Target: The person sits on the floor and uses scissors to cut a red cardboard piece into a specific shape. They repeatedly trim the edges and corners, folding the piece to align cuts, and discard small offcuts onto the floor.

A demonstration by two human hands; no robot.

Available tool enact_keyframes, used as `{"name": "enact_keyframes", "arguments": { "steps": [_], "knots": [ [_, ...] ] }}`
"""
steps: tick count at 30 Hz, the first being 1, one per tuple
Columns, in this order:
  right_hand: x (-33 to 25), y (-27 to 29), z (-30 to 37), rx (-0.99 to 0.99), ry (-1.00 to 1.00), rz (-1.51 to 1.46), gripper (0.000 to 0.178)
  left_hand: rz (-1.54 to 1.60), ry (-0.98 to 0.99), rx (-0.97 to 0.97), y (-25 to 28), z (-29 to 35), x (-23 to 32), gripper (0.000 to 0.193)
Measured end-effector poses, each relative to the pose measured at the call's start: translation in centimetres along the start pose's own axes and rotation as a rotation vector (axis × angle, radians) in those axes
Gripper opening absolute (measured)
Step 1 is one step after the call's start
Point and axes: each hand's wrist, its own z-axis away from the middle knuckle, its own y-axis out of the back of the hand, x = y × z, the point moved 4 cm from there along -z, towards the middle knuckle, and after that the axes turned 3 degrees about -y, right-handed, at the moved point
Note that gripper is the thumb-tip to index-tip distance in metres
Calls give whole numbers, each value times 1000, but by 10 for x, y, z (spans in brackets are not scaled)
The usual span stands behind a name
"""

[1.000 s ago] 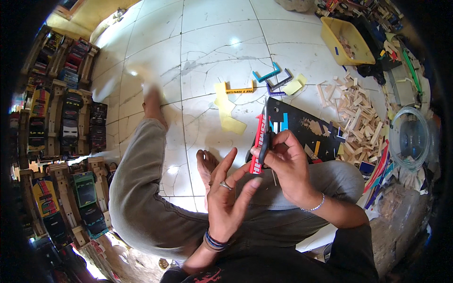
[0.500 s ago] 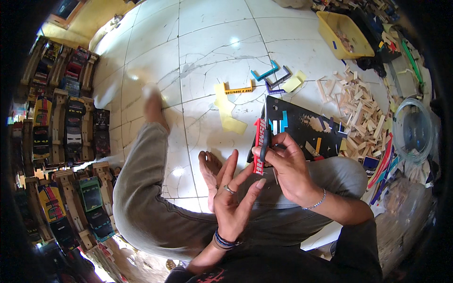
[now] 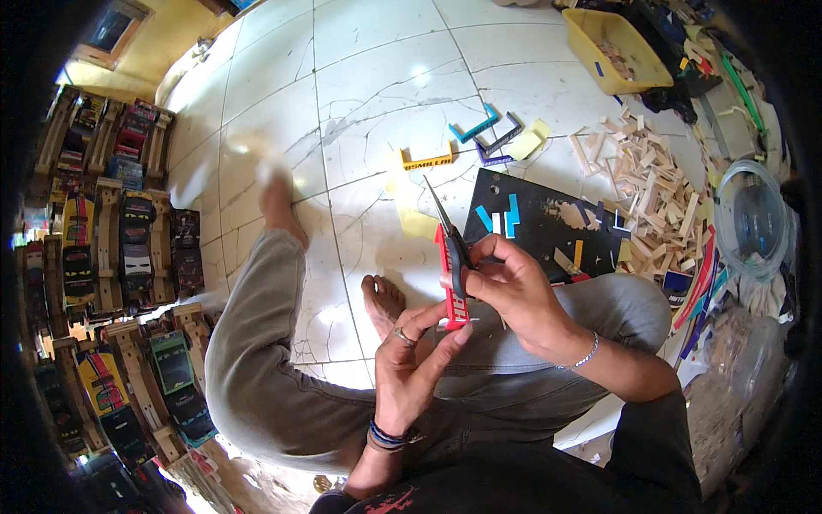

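Observation:
My right hand (image 3: 522, 295) is closed around the black handles of a pair of scissors (image 3: 456, 248), whose narrow blades point up and away over the floor. Alongside them lies a red strip (image 3: 458, 314) with pale lettering, partly covered by the scissors and my right fingers. At its near end, my left hand (image 3: 409, 368) pinches the strip between thumb and fingers. Under and beyond my right hand rests a black board (image 3: 535, 201) with small blue, white and yellow offcuts on it.
Beyond the board lie a yellow lettered bracket (image 3: 427, 162), a blue one (image 3: 473, 128) and yellow paper scraps (image 3: 529, 141). Right are piled wood sticks (image 3: 646, 176), a yellow tub (image 3: 591, 73) and a clear round container (image 3: 752, 221). Toy trucks (image 3: 137, 244) stand in wooden racks at left.
My left fingers, spread out before, now close on the red strip's near end. The scissors and strip have shifted slightly left, and the scissors' blades now show.

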Motion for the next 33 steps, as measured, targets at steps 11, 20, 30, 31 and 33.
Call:
{"name": "enact_keyframes", "arguments": {
  "steps": [11,20,30,31,33],
  "knots": [
    [-30,-3,8,-60,37,655,21,587,-67,427,30,1,19,24],
    [-19,-37,30,-362,228,918,28,405,-326,511,44,5,27,30],
    [-25,-36,30,-378,201,936,28,424,-306,507,40,3,27,28],
    [-26,-36,30,-381,211,945,28,409,-306,502,41,3,27,30],
    [-27,-34,30,-389,184,923,28,396,-297,494,42,3,27,30]
  ]
}}
